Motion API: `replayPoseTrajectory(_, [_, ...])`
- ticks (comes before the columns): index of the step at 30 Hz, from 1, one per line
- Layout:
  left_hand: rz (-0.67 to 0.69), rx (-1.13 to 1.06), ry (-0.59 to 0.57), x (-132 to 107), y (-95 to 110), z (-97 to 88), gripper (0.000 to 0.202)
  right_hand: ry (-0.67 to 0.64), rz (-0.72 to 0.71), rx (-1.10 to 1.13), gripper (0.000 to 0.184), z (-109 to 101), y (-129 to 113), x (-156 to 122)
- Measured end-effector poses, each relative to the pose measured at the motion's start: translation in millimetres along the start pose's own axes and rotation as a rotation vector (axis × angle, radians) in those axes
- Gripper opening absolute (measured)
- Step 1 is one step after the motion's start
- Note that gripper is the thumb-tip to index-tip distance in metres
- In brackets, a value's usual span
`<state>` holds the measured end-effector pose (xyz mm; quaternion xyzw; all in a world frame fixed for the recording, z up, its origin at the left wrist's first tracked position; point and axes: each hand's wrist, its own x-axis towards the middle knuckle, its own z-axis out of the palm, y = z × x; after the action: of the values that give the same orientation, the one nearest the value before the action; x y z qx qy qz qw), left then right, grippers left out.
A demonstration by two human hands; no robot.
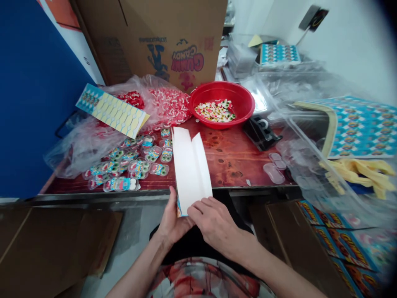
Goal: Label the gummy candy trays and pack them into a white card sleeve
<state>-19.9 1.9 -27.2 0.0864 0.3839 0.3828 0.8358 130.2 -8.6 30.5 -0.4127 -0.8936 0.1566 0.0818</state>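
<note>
A long white folded cardboard sheet (190,167) reaches from the table's front edge toward the middle, its printed side facing down. My left hand (171,221) grips its near left corner from below, thumb along the edge. My right hand (214,221) presses fingers on the near right part of the sheet. A pile of small sealed candy blister packs (130,165) lies just left of the sheet. A red bowl (242,97) holding loose eye-shaped gummies stands behind it.
A clear bag of red-and-white candies (164,103) and a backing card (111,109) lie at the back left, a large brown Gummy Candy carton (161,37) behind. Empty clear blister shells (274,167), a black tool (260,130), printed sheets (359,124) and yellow gloves (366,171) sit right.
</note>
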Motion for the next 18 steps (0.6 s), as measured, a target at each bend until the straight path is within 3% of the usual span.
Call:
replayPoseTrajectory(6, [0.036, -0.083, 0.018, 4.6, -13.5, 4.1, 0.071, -0.195, 0.050, 0.026, 0.020, 3.6, -1.8, 4.7])
replayPoseTrajectory(11, [0.063, -0.108, 0.065, -1.8, -17.7, 2.0, 0.068, -0.266, 0.025, 0.094, 0.012, -4.2, -1.1, 9.2])
replayPoseTrajectory(18, [-0.130, 0.007, 0.011, -18.3, -22.8, -2.0, 0.080, -0.335, -0.146, 0.032, 0.011, -18.4, -4.2, 1.7])
